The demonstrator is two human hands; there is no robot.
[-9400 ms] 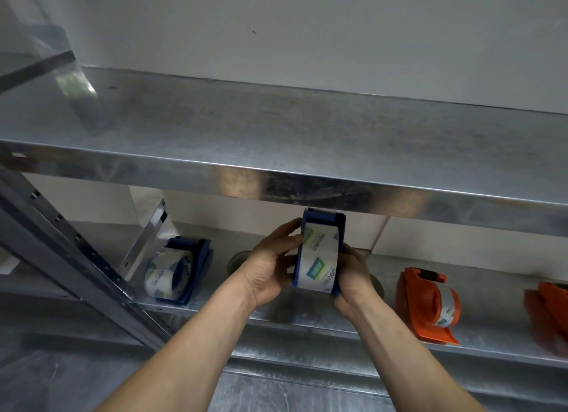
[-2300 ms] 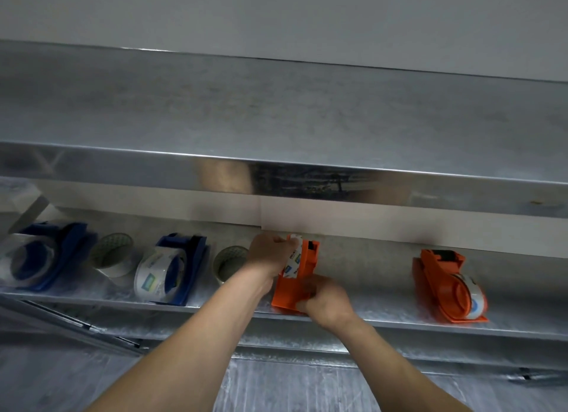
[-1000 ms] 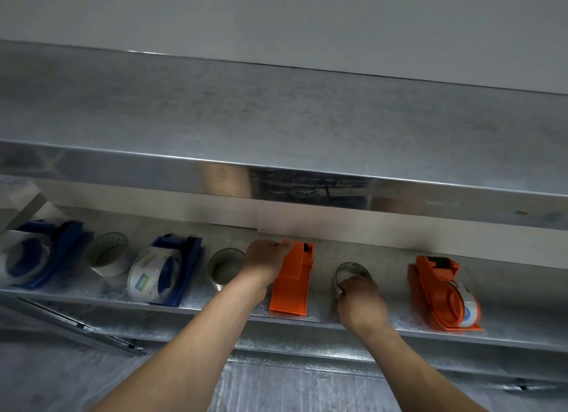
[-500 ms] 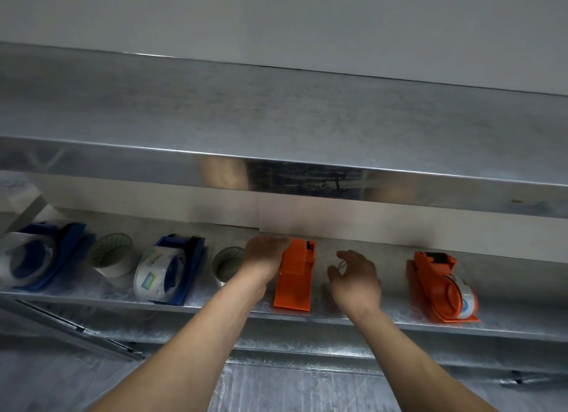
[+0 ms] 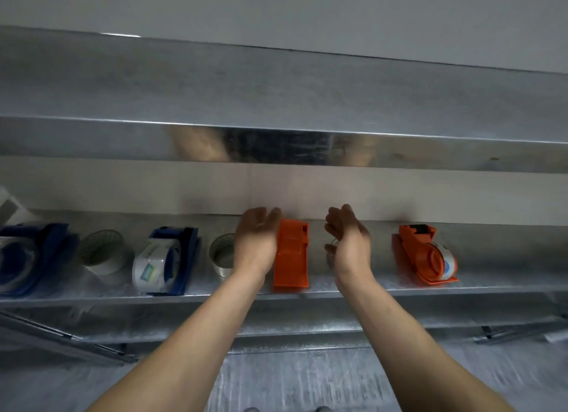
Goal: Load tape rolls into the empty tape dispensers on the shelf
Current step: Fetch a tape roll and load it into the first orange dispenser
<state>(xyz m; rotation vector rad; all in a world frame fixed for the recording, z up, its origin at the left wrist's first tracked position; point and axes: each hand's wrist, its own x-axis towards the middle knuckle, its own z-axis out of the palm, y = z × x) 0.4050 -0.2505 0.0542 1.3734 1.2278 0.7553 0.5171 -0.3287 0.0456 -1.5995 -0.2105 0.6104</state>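
On the lower galvanised metal shelf, the left hand lay open alongside the empty orange plastic tape dispenser. The right hand, fingers loosely curved (gripping nothing), half-hid the clear tape roll.

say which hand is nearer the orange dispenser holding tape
Right. The right hand sits just left of the loaded orange dispenser, apart; the left hand is farther left, past the other orange dispenser.
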